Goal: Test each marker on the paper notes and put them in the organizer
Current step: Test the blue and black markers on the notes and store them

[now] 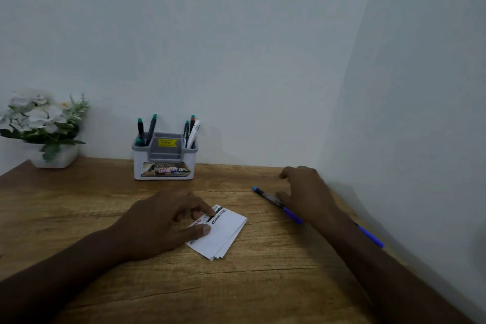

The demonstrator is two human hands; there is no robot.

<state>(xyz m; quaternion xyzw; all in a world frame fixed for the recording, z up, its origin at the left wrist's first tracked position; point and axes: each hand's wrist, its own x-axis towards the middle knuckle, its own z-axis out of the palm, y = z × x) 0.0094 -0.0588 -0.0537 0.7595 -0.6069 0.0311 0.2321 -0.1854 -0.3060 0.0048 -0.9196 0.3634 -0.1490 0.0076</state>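
A small stack of white paper notes (223,234) with scribbles along its far edge lies on the wooden desk (263,284). My left hand (160,221) presses flat on the stack's left side, thumb and fingers on the paper. My right hand (307,189) hovers with fingers spread over a blue marker (265,195) that lies on the desk; whether the fingers touch it I cannot tell. A second blue marker (369,234) shows from behind my right forearm. The white and grey organizer (164,158) stands at the back by the wall with several markers upright in it.
A white pot of artificial flowers (44,126) stands at the desk's back left corner. Pale walls close the desk at the back and along the right side.
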